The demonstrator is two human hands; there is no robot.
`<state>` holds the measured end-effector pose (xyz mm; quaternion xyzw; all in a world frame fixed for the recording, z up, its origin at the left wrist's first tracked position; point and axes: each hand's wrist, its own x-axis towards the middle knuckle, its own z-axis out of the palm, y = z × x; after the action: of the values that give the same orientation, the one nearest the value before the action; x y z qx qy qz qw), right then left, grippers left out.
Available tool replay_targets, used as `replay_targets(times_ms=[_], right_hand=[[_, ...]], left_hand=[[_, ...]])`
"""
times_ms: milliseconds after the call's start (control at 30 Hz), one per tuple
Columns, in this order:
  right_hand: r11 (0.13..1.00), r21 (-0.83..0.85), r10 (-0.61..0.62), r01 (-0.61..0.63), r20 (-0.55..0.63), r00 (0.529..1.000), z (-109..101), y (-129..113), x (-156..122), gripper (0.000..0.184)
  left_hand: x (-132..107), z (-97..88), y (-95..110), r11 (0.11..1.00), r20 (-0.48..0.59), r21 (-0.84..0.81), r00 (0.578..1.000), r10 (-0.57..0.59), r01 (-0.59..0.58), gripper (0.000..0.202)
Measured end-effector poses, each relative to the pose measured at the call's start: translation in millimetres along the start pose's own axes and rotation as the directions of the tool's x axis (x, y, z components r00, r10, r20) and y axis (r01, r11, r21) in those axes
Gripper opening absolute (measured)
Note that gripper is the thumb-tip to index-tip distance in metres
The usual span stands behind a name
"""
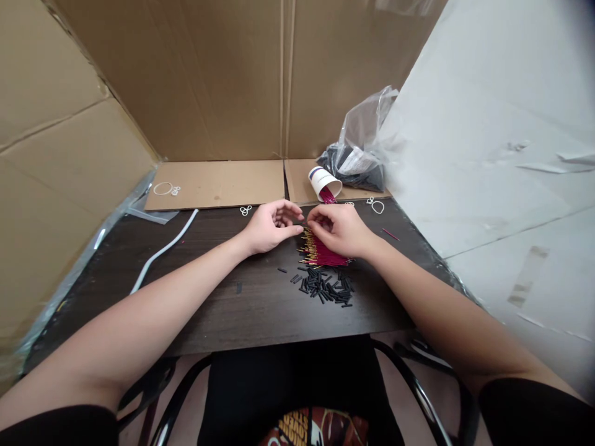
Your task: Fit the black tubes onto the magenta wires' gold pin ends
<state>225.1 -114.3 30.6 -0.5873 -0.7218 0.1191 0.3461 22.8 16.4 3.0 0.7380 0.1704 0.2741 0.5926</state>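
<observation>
My left hand (272,228) hovers just left of a pile of red wires with gold-coloured tips (330,255). Its fingers are curved, with a gap between thumb and forefinger and nothing visible in it. Over the upper part of the pile is my right hand (338,229), its thumb and fingers drawn together in a pinch. Whatever sits in that pinch is too small or hidden to tell. The fingertips of both hands almost meet. Closer to me, short black tubes (323,284) lie scattered below the wires.
A paper cup (320,179) lies tipped with red wires spilling out, before a clear bag (360,161) of black pieces. Rubber bands (245,210) and a pale tube (162,251) lie on the dark table (209,316). Cardboard walls (209,80) stand behind and left.
</observation>
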Motion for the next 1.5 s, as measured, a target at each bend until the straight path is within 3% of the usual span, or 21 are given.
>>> replay_targets(times_ms=[100,200,367,500,633,833,1033,1267,1367,1500], right_hand=[[0.998,-0.035,-0.044,0.042,-0.047,0.998,-1,5,2,0.011],[0.993,-0.094,-0.078,0.069,-0.1,0.992,-2,19,4,0.01],[0.984,-0.175,0.01,-0.022,-0.071,0.997,-1,43,7,0.009],[0.982,-0.183,0.051,-0.052,-0.008,0.999,-1,48,8,0.01],[0.987,-0.149,0.057,-0.052,0.031,0.998,-8,41,8,0.008],[0.99,-0.136,0.071,-0.045,0.192,0.979,-21,26,4,0.01],[0.983,-0.176,0.103,-0.057,0.266,0.958,-17,23,4,0.012],[0.963,-0.27,0.081,0.012,0.328,0.941,-16,23,2,0.02],[0.963,-0.269,0.078,0.013,0.325,0.942,-21,22,1,0.021],[0.985,-0.166,0.084,-0.047,0.224,0.971,-28,20,0,0.013]], left_hand=[[1,-2.0,-1,1.0,-0.037,0.008,0.999,0.003,-0.003,0.042],[1,-1.3,-2,0.995,-0.084,0.103,0.996,0.004,0.005,0.028],[-4,3.2,3,0.933,0.073,0.349,0.995,0.064,-0.086,0.01],[-6,3.3,6,0.884,0.142,0.439,0.984,0.106,-0.159,0.006],[-6,2.3,6,0.873,0.161,0.462,0.983,0.087,-0.153,0.005],[-6,3.3,3,0.849,0.173,0.499,0.98,0.102,-0.176,0.006],[-6,3.0,2,0.834,0.192,0.515,0.975,0.115,-0.2,0.006],[-6,3.2,3,0.842,0.216,0.501,0.971,0.103,-0.201,0.008],[-6,1.3,5,0.859,0.248,0.471,0.964,0.09,-0.202,0.007],[-7,-3.7,11,0.871,0.341,0.437,0.937,0.072,-0.226,0.004]])
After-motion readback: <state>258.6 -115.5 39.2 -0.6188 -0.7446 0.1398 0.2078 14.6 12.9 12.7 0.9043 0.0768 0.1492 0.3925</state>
